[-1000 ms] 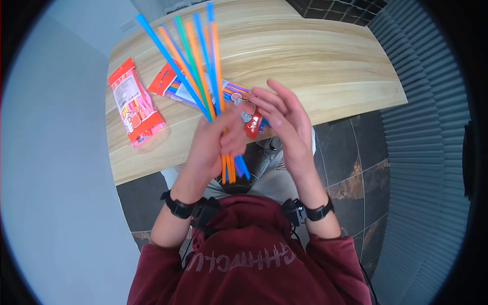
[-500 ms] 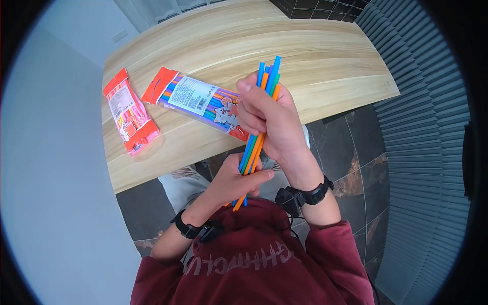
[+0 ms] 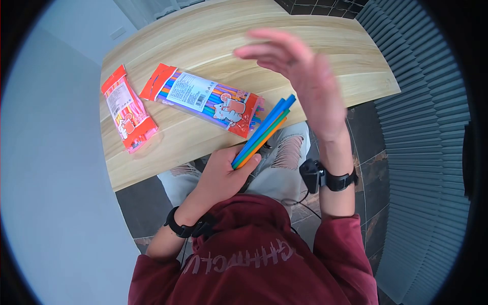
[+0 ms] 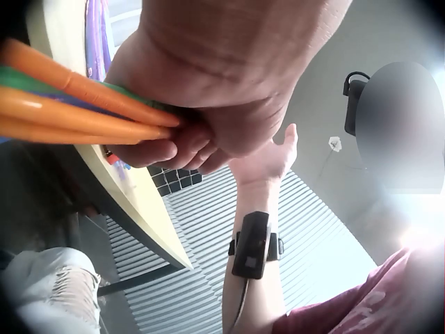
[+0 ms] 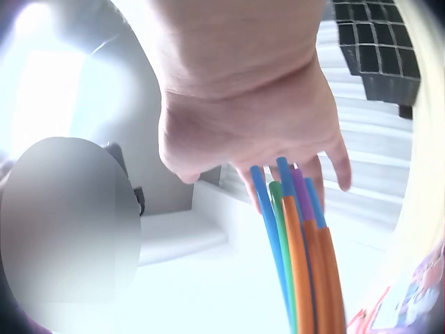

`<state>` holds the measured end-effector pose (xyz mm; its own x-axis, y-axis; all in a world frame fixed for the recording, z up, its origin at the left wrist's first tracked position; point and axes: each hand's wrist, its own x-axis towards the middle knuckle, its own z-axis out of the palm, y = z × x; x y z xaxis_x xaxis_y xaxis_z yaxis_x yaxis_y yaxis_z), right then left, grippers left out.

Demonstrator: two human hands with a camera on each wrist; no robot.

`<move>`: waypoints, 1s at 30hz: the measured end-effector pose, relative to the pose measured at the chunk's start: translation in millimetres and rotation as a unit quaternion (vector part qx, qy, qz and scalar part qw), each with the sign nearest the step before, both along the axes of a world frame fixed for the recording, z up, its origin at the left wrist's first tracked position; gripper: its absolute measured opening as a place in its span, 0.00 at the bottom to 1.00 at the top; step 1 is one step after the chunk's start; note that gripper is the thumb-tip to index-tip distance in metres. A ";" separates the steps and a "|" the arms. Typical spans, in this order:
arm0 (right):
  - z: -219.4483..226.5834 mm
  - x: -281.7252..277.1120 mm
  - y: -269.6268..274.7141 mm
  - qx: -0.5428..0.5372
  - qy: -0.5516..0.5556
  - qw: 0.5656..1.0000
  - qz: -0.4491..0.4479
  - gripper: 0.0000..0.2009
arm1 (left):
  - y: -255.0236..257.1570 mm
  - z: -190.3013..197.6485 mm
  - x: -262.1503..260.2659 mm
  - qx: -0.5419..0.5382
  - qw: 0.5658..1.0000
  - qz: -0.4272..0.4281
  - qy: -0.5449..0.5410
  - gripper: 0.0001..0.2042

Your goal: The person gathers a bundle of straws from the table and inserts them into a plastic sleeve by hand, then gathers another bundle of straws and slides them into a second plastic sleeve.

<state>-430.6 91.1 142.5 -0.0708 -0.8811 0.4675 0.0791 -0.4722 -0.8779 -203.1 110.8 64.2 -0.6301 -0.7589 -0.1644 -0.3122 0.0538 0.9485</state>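
Note:
My left hand (image 3: 223, 173) grips a bundle of blue, green, orange and purple drinking straws (image 3: 262, 133) just past the table's front edge. In the head view the straws slant up to the right, their tops fairly even. Orange straws (image 4: 76, 115) stick out beside the palm in the left wrist view. Raised to the right of the bundle, my right hand (image 3: 315, 86) holds nothing, its fingers extended and blurred. From the right wrist camera, straw tops (image 5: 281, 167) overlap the fingers of that hand.
A clear pack of colourful straws (image 3: 203, 99) with red ends lies on the wooden table (image 3: 213, 35), behind the bundle. Farther left lies a pack of pink straws (image 3: 127, 109). A black gridded object (image 3: 330, 7) stands at the back right.
The straws were fanned out in the left hand at first. Both hands then gripped the bundle; since then the right hand has let go and risen up and right.

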 end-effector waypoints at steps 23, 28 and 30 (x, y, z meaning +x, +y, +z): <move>1.6 20.8 11.5 0.028 0.274 0.955 0.108 0.30 | -7.2 -15.0 -11.5 0.050 0.999 0.001 0.020 0.15; -5.2 13.1 11.8 0.022 0.351 0.933 0.076 0.32 | -1.6 -12.8 -11.8 0.044 0.998 0.027 0.031 0.16; 0.1 13.4 10.1 0.035 0.379 0.923 0.059 0.33 | -0.8 -14.7 -20.0 0.046 0.996 0.028 0.071 0.15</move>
<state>-417.3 101.2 142.6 0.3507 -0.8922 0.2845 -0.5239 -0.4388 -0.7300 -223.1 110.0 49.5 -0.6092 -0.7792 -0.1476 -0.1751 -0.0493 0.9833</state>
